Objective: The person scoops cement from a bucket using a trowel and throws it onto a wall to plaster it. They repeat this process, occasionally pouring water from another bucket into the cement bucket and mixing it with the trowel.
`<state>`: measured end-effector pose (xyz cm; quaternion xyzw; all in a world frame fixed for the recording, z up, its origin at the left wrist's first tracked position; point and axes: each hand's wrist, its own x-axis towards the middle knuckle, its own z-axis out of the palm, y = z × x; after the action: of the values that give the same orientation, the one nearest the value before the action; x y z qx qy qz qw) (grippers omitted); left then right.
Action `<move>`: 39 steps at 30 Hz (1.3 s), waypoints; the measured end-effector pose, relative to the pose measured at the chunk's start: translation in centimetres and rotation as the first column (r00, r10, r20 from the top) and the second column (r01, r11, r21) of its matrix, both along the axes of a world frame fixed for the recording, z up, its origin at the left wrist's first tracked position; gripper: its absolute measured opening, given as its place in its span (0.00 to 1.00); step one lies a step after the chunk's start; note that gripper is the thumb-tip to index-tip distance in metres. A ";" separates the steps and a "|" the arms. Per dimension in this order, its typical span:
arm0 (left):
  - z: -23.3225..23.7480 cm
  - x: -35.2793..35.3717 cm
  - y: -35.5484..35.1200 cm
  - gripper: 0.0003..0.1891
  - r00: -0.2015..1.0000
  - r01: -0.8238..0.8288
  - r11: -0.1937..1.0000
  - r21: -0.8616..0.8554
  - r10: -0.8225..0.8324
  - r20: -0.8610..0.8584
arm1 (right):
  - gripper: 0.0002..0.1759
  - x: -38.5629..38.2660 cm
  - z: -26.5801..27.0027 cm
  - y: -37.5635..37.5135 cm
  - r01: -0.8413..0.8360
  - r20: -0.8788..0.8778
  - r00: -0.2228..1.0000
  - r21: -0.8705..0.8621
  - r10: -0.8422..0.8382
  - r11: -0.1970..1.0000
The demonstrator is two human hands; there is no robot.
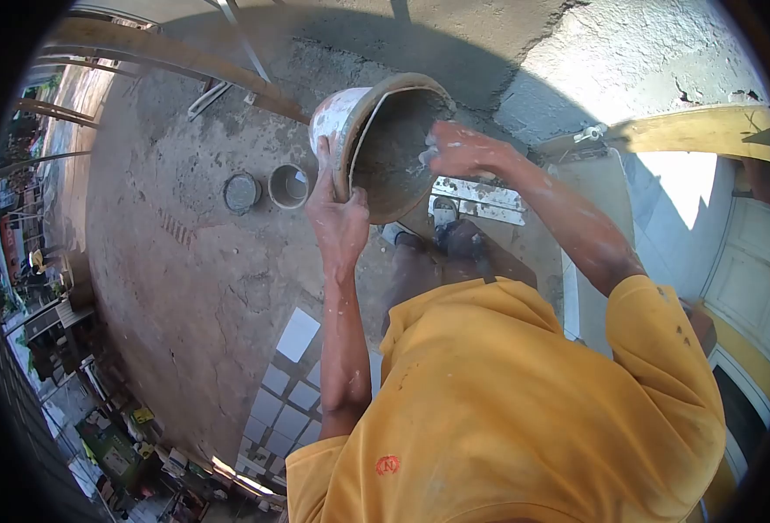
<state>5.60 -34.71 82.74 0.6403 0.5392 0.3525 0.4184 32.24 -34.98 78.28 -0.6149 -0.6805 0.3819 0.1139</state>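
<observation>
A bucket [391,192] smeared with grey mortar is tilted in front of me, its mouth facing my right side. My left hand [340,202] is closed around its rim on the near left. Grey residue coats the inside wall. My right hand [456,150] is at the right side of the mouth, its fingers curled in a fist; whatever it holds, if anything, is hidden. Pale splashes of mortar cover both forearms. Below the bucket, my feet stand beside white-streaked boards [481,199].
Left of the bucket, a small tub of grey mix [242,192] and an open pail [289,186] stand on the concrete floor. Wooden beams [167,54] cross the upper left. White tiles [299,335] lie at lower left. A yellow plank [699,131] runs along the right.
</observation>
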 end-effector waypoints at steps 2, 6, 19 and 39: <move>-0.2 -0.7 -0.5 0.30 1.000 -0.011 0.999 -0.049 0.011 -0.004 | 0.22 -1.0 0.9 -0.5 0.012 -0.178 0.982 -0.262 -0.060 0.965; -1.8 -1.3 -0.5 0.29 0.985 -0.122 0.973 -0.195 0.142 0.093 | 0.27 -4.7 1.5 -1.8 0.022 -0.331 0.930 -0.381 -0.159 0.924; -8.5 -0.9 -3.1 0.31 0.783 -0.332 0.838 -0.433 0.501 0.369 | 0.36 0.9 9.4 -0.3 0.079 0.056 0.996 -0.122 -0.073 0.989; -19.2 -12.5 -4.2 0.36 0.651 -0.720 0.664 -0.201 0.747 0.136 | 0.18 4.8 54.7 -1.2 -0.259 -0.331 0.742 0.661 0.583 0.704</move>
<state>-6.86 -38.92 63.51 0.2986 0.7271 0.5202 0.3341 37.07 -36.16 132.94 -0.2439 -0.8322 0.3241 0.3780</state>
